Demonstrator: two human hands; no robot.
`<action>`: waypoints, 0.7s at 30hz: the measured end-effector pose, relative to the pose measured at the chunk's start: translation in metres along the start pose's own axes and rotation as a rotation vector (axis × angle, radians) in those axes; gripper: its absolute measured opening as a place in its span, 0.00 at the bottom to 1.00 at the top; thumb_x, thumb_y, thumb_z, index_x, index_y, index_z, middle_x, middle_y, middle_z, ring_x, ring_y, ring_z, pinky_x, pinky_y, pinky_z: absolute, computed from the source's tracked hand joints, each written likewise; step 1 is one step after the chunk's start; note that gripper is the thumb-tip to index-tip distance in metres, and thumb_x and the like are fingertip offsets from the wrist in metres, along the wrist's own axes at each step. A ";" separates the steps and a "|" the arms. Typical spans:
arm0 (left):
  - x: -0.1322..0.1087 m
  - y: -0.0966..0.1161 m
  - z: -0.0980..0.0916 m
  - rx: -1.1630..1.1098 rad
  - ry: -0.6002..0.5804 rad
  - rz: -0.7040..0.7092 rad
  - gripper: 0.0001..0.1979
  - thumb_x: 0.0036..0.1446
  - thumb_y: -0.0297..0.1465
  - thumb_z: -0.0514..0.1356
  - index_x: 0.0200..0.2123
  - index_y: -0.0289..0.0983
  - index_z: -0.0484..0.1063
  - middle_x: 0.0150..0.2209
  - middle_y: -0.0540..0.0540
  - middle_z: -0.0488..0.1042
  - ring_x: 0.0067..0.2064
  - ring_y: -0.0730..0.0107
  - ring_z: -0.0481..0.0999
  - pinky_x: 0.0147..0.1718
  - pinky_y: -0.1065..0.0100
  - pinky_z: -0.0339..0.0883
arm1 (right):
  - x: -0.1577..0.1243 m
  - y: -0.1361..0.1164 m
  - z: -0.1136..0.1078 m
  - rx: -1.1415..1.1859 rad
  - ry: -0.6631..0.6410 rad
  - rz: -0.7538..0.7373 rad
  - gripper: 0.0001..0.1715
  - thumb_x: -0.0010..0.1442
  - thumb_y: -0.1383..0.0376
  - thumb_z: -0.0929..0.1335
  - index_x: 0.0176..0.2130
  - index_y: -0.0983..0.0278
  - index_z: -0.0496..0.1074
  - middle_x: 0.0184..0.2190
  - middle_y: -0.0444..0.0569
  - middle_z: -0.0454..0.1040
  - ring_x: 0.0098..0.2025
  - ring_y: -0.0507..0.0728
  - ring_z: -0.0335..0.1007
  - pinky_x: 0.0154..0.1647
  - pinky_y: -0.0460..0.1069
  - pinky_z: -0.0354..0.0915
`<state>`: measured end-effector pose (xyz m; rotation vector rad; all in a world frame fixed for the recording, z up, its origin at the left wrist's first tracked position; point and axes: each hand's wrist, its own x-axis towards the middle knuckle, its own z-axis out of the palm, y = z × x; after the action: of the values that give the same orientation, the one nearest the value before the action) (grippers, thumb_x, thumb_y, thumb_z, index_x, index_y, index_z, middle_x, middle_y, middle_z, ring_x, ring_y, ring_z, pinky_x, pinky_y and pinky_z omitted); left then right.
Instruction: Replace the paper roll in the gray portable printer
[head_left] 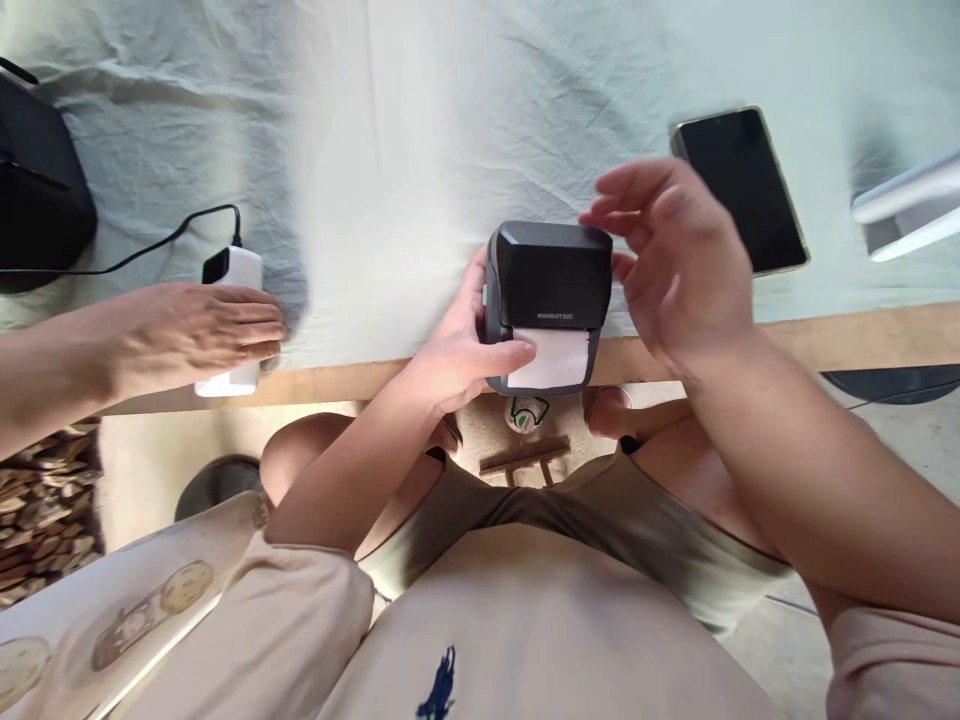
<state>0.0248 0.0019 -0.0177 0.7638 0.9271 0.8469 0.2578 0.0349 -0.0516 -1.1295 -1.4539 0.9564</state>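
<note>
A dark label printer with "NIIMBOT" lettering is held up at the table's front edge. Out of its lower front comes a blank white label. My left hand grips the printer's left side, its thumb lying on the label. To the right of the printer, my right hand is open, its fingers apart and slightly blurred. Its fingertips are close to the printer's right side; whether they touch I cannot tell.
A smartphone with a dark screen lies beyond my right hand. At left, another person's hand rests on a white power bank with a black cable. A black bag-like object stands far left, a white object far right.
</note>
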 end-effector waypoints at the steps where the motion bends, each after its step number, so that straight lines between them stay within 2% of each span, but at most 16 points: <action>1: -0.001 0.000 0.000 0.000 0.007 0.000 0.54 0.46 0.35 0.85 0.76 0.51 0.72 0.54 0.49 0.89 0.68 0.34 0.90 0.58 0.51 0.89 | -0.002 0.003 0.003 0.027 -0.041 0.005 0.42 0.73 0.24 0.67 0.61 0.52 0.78 0.50 0.54 0.82 0.50 0.64 0.83 0.39 0.56 0.80; 3: -0.002 0.002 0.000 0.000 0.003 -0.022 0.53 0.48 0.35 0.85 0.76 0.51 0.71 0.55 0.48 0.89 0.63 0.36 0.91 0.51 0.53 0.88 | -0.008 0.010 0.011 0.063 -0.100 -0.019 0.46 0.69 0.23 0.72 0.64 0.53 0.75 0.48 0.50 0.81 0.42 0.58 0.79 0.35 0.52 0.77; 6: -0.002 0.004 0.001 -0.046 -0.052 -0.019 0.46 0.55 0.41 0.85 0.72 0.50 0.72 0.57 0.46 0.89 0.56 0.43 0.92 0.44 0.56 0.86 | -0.015 0.017 0.018 0.021 -0.159 -0.102 0.50 0.69 0.23 0.72 0.72 0.49 0.69 0.53 0.47 0.79 0.39 0.54 0.76 0.32 0.48 0.75; 9: 0.001 0.003 0.001 -0.090 -0.092 0.012 0.33 0.65 0.46 0.80 0.67 0.47 0.75 0.57 0.43 0.89 0.52 0.49 0.91 0.41 0.57 0.85 | -0.018 0.016 0.017 0.017 -0.201 -0.140 0.45 0.72 0.29 0.74 0.73 0.47 0.67 0.56 0.47 0.79 0.37 0.52 0.74 0.31 0.47 0.74; 11: 0.004 0.001 0.000 -0.062 -0.077 0.008 0.29 0.68 0.47 0.78 0.66 0.45 0.78 0.57 0.42 0.90 0.53 0.48 0.91 0.42 0.56 0.86 | -0.019 0.012 0.017 0.035 -0.215 -0.133 0.43 0.71 0.35 0.77 0.72 0.48 0.66 0.55 0.47 0.79 0.35 0.51 0.73 0.29 0.47 0.73; 13: 0.005 -0.001 -0.001 -0.031 -0.056 0.005 0.30 0.66 0.48 0.79 0.65 0.44 0.80 0.57 0.42 0.91 0.56 0.44 0.92 0.46 0.55 0.87 | -0.020 0.008 0.017 0.031 -0.213 -0.122 0.42 0.69 0.40 0.79 0.71 0.49 0.66 0.54 0.46 0.79 0.34 0.51 0.71 0.27 0.46 0.71; 16: 0.008 -0.005 -0.001 -0.071 -0.068 0.005 0.29 0.69 0.52 0.77 0.64 0.44 0.82 0.56 0.43 0.92 0.60 0.39 0.93 0.54 0.51 0.90 | -0.020 0.003 0.014 -0.021 -0.196 -0.100 0.40 0.70 0.42 0.78 0.71 0.49 0.68 0.53 0.46 0.80 0.33 0.50 0.71 0.27 0.45 0.71; 18: 0.010 -0.007 0.000 -0.125 -0.088 -0.028 0.26 0.77 0.56 0.68 0.61 0.41 0.84 0.55 0.42 0.93 0.66 0.38 0.91 0.60 0.50 0.90 | -0.019 0.002 0.011 -0.095 -0.160 -0.121 0.37 0.72 0.42 0.77 0.71 0.50 0.71 0.55 0.48 0.81 0.41 0.54 0.79 0.34 0.47 0.78; 20: 0.012 -0.008 0.002 -0.167 -0.075 -0.053 0.27 0.82 0.57 0.60 0.57 0.41 0.86 0.54 0.42 0.93 0.72 0.37 0.88 0.65 0.48 0.90 | -0.018 0.000 0.006 -0.178 -0.096 -0.164 0.33 0.75 0.40 0.75 0.70 0.50 0.76 0.62 0.52 0.81 0.58 0.61 0.83 0.49 0.53 0.86; 21: 0.013 -0.008 0.003 -0.176 -0.056 -0.059 0.26 0.83 0.56 0.60 0.55 0.41 0.86 0.55 0.42 0.93 0.74 0.38 0.87 0.66 0.48 0.90 | -0.018 0.000 0.004 -0.199 -0.068 -0.187 0.31 0.76 0.40 0.74 0.69 0.49 0.77 0.64 0.53 0.81 0.64 0.63 0.82 0.57 0.57 0.87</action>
<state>0.0345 0.0093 -0.0280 0.6017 0.8100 0.8393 0.2544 0.0173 -0.0563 -1.0885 -1.7070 0.7381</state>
